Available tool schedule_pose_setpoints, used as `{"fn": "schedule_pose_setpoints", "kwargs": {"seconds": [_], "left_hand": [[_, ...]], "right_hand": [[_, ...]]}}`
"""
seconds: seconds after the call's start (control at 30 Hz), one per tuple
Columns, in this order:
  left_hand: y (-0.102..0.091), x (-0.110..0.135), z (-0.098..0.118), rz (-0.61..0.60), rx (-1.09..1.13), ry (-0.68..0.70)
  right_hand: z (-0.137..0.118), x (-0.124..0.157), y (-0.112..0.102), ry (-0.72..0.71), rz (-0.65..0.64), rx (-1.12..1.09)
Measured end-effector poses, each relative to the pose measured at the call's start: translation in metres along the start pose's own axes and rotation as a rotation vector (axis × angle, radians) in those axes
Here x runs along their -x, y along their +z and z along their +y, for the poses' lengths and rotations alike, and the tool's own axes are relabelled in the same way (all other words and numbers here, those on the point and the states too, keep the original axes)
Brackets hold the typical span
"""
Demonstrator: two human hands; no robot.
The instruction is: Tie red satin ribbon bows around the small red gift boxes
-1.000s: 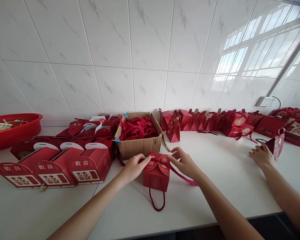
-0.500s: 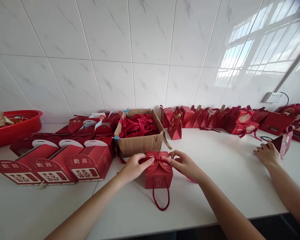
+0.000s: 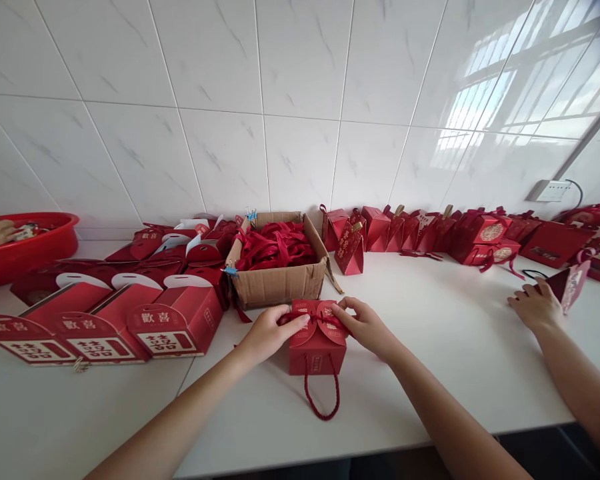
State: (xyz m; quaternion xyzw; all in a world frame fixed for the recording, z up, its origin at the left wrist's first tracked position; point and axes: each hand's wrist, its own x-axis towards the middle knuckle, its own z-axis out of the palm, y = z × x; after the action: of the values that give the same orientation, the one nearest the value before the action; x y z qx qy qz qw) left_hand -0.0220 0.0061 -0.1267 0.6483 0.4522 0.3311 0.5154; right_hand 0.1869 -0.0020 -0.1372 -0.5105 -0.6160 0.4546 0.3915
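Note:
A small red gift box (image 3: pixel 318 347) with a cord handle hanging over its front stands on the white table (image 3: pixel 420 373). A red ribbon (image 3: pixel 314 317) runs across its closed top flaps. My left hand (image 3: pixel 269 331) pinches the ribbon at the box's left top edge. My right hand (image 3: pixel 363 325) pinches it at the right top edge. Both hands are closed on the ribbon, touching the box.
Behind the box an open cardboard carton (image 3: pixel 279 279) holds red ribbons. Flat and part-folded red boxes (image 3: pixel 170 327) lie at the left, a red basin (image 3: pixel 25 243) beyond. Finished boxes (image 3: pixel 430 233) line the wall. Another person's hand (image 3: pixel 537 307) holds a small box at right.
My hands have drawn closer together on top of the box and the loose ribbon tail at the right has been pulled in. The view has shifted slightly.

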Motion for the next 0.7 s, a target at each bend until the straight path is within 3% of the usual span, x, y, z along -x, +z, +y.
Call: {"fn": "schedule_pose_setpoints", "kwargs": {"seconds": [0.13,0.23,0.43,0.7], "left_hand": [[0.001,0.000,-0.001,-0.053,0.148,-0.044],[0.001,-0.003,-0.005,-0.025,0.166,-0.055],[-0.001,-0.004,-0.011,0.003,0.169,-0.085],[-0.001,-0.005,-0.011,0.005,0.183,-0.098]], "right_hand": [[-0.004,0.006,-0.011,0.057,-0.066,-0.008],[-0.003,0.010,-0.024,0.104,-0.127,0.042],[0.001,0.008,-0.034,0.041,-0.273,0.104],[0.007,0.003,-0.032,0.054,-0.235,-0.164]]}}
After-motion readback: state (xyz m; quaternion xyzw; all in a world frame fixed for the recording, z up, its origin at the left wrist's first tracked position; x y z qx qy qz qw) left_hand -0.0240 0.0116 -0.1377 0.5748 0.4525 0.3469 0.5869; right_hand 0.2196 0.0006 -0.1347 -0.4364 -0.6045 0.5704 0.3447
